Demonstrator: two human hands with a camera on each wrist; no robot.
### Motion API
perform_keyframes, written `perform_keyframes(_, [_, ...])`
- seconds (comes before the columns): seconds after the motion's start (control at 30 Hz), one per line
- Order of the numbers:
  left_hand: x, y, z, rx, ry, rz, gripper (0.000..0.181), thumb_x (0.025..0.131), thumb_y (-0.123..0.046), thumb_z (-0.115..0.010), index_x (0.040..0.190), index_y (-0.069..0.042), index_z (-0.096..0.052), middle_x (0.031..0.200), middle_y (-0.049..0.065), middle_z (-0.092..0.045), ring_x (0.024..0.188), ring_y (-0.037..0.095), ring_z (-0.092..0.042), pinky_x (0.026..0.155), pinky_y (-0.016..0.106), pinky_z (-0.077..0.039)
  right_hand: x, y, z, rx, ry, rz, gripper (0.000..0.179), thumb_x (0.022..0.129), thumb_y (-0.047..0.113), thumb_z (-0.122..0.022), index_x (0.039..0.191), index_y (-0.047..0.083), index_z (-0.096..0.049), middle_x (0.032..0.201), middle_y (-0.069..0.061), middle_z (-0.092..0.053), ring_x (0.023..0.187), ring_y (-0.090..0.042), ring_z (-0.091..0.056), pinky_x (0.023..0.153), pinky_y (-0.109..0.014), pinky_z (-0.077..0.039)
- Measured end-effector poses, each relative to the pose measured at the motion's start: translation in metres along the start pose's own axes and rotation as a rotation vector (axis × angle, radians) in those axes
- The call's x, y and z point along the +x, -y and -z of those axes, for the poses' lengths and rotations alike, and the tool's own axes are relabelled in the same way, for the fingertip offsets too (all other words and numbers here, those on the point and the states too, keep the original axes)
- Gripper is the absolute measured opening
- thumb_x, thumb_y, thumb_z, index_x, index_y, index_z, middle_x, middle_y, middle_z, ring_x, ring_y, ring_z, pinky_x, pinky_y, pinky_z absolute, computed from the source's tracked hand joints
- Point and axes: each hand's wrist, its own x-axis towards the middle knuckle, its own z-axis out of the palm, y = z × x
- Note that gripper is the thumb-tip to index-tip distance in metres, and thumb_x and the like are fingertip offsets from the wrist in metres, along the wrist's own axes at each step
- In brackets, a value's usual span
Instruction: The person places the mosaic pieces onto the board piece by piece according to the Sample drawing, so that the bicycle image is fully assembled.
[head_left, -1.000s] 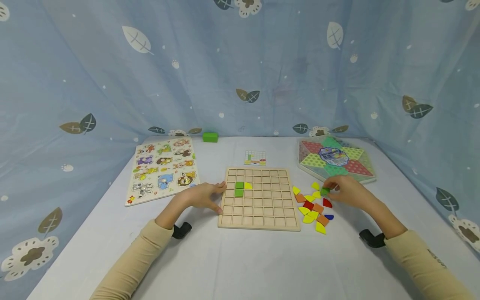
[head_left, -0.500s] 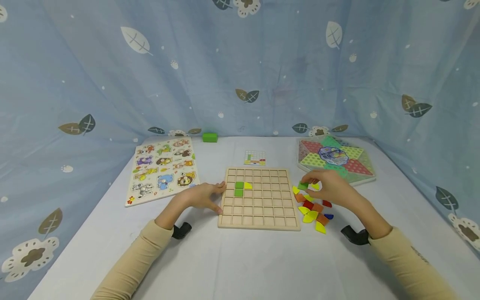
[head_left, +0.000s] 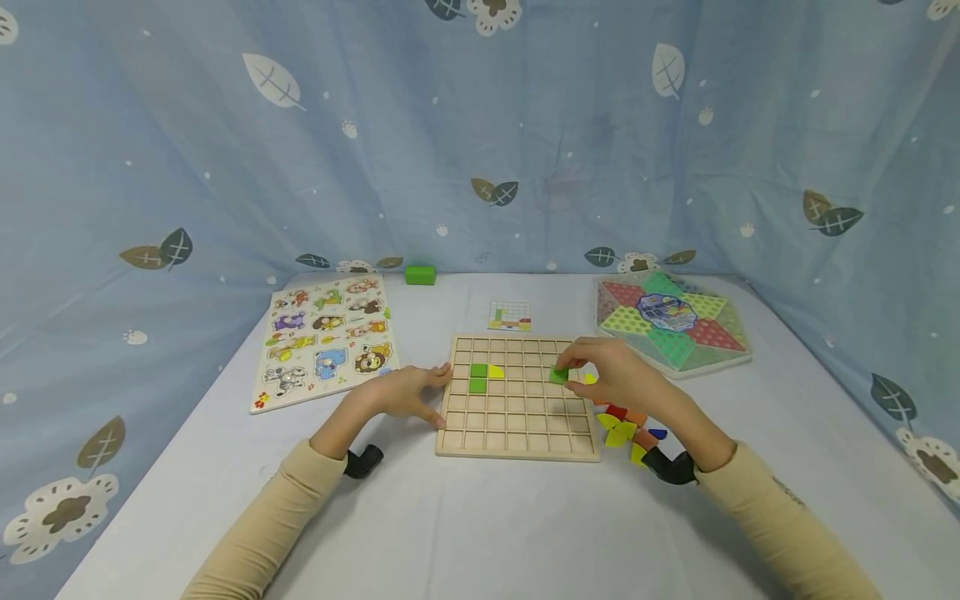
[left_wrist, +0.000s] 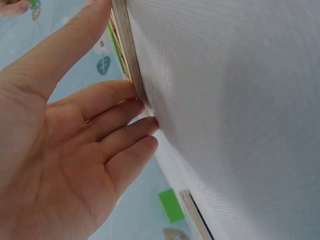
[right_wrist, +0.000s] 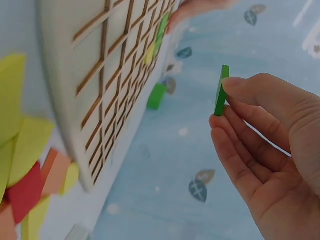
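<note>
A wooden grid board (head_left: 517, 421) lies mid-table, with two green square tiles (head_left: 478, 385) and a yellow quarter-round tile (head_left: 496, 372) in its cells. Along the board's left edge rests my left hand (head_left: 405, 392), fingers extended, thumb and fingertips touching the wood; the left wrist view shows the same hand (left_wrist: 85, 130) against the rim. Over the right part of the board, my right hand (head_left: 618, 379) pinches another green square tile (head_left: 558, 376) between thumb and fingers. In the right wrist view that tile (right_wrist: 222, 91) is seen edge-on, raised off the board.
Loose yellow, red, orange and blue tiles (head_left: 619, 432) lie right of the board, partly hidden by my right hand. A small pattern card (head_left: 510, 316) is behind the board. An animal puzzle (head_left: 330, 342), a green block (head_left: 420, 275) and a patterned hexagonal box (head_left: 675, 321) stand farther back.
My right hand has picked the green square tile from the loose pile and carried it left, over the board. The left hand stays in place at the board's edge.
</note>
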Motion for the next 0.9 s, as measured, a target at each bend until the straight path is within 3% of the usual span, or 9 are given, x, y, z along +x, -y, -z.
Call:
perform_keyframes(0.27, [0.001,0.001,-0.001,-0.01,-0.002,0.0,0.092,0.079,-0.038,-0.077,0.15,-0.002,-0.03,0.156,0.017,-0.021,0.142,0.033,-0.022,0.113,0.046,-0.023,0.028,0.015,-0.021,0.116,0.045,0.097,0.02,0.081,0.003,-0.075,0.1,0.007,-0.07,0.097,-0.001,-0.067,0.09,-0.024,-0.065,0.077,-0.037,-0.056])
perform_keyframes(0.5, [0.002,0.001,-0.002,-0.033,-0.004,-0.007,0.09,0.08,-0.036,-0.078,0.149,-0.002,-0.031,0.156,0.015,-0.021,0.143,0.031,-0.021,0.114,0.044,-0.023,0.048,0.033,-0.039,0.132,0.085,0.081,0.019,0.082,0.005,-0.075,0.1,0.008,-0.07,0.097,0.0,-0.067,0.092,-0.022,-0.065,0.08,-0.033,-0.054])
perform_keyframes(0.9, [0.001,0.0,-0.001,-0.038,0.001,0.014,0.091,0.079,-0.038,-0.077,0.149,-0.003,-0.031,0.156,0.014,-0.021,0.143,0.03,-0.021,0.113,0.045,-0.024,0.077,0.04,-0.067,0.205,0.171,0.012,0.017,0.082,0.001,-0.072,0.098,0.005,-0.071,0.097,-0.004,-0.069,0.092,-0.022,-0.065,0.082,-0.033,-0.054])
